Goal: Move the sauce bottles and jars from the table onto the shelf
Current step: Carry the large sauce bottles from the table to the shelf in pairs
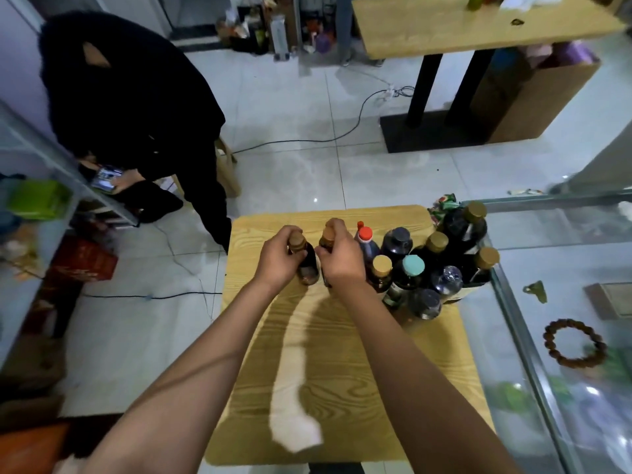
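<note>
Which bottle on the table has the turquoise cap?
The dark bottle with the turquoise cap, mid-cluster on the wooden table; neighbours wear gold, red or dark caps.

1. You are working under even, moderately bright indoor light from overhead.
2. Your forearms cast soft dark shadows on the tabletop (pixel 349 336), with a pale bright streak between them.
3. The glass counter (pixel 533 336) right of the tabletop shows hazy reflections and small glare spots.
4. Left of the tabletop, the shelf (pixel 41 200) is smeared with blur.
5. Straight lines bow towards the picture's edges.
</note>
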Tool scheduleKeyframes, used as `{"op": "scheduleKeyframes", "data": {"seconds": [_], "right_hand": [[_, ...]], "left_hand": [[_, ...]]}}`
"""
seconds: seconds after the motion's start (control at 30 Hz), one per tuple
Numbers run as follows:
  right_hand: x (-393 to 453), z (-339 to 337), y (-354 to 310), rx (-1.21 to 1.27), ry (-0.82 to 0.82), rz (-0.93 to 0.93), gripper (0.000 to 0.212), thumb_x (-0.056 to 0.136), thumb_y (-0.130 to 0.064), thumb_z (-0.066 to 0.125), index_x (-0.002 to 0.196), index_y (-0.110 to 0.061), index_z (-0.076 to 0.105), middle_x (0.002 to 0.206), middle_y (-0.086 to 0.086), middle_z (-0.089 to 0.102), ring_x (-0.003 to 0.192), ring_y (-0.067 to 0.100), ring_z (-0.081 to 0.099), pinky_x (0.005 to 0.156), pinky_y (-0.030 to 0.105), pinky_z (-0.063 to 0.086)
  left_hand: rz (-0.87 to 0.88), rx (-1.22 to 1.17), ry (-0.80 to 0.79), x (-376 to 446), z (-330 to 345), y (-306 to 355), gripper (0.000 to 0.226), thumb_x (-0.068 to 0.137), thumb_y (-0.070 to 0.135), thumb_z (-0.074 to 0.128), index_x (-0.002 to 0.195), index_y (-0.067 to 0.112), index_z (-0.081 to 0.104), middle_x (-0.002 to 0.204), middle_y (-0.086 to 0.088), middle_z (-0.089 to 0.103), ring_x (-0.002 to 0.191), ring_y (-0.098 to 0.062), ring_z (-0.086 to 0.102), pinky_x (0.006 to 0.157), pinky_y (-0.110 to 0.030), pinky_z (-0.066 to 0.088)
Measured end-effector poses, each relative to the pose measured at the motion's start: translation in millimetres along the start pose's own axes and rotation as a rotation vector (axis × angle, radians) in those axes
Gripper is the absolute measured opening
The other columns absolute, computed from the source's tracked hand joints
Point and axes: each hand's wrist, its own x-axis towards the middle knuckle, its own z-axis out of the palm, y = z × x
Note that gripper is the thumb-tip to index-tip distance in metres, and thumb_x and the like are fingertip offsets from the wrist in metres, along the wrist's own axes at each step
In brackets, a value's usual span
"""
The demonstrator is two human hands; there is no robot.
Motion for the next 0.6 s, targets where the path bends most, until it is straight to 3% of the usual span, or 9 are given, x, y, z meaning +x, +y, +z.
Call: {"op": "scheduleKeyframes", "data": {"seconds": [0.2,0.4,0.6], "right_hand": [[-12.3,11.2,-5.4,0.051,0.036,-0.01,0.034,0.085,-0.004,0.067,0.113,-0.011,0.05,0.095,0.009,0.065,0.089,0.028,0.063,0.072,0.039,0.052],[-57.1,22.4,0.1,-0.015,0.058,-0.026,0.034,0.084,-0.013,0.071,0.111,-0.013,0.051,0.099,0.008,0.069,0.091,0.027,0.065,0.072,0.036,0.051],[-129.9,46.5,-4.4,-0.046,0.084,-0.007,0.038,0.075,-0.009,0.077,0.107,-0.014,0.057,0.097,0.005,0.069,0.09,0.023,0.063,0.075,0.037,0.051]], "left_hand": [[0.025,-0.027,0.027,-24.7,-2.5,-12.9,0.03,0.08,-0.002,0.07,0.106,0.011,0.061,0.097,0.002,0.065,0.092,-0.013,0.059,0.069,-0.003,0.039],[0.026,-0.021,0.016,-57.9,-17.6,-31.8,0.025,0.084,0.008,0.071,0.102,0.02,0.059,0.094,0.005,0.068,0.092,-0.014,0.064,0.079,-0.03,0.052],[0.076,0.043,0.013,-100.5,-44.9,-55.9,0.021,0.084,0.026,0.074,0.096,0.015,0.06,0.09,-0.003,0.068,0.087,-0.024,0.064,0.068,-0.03,0.045]]}}
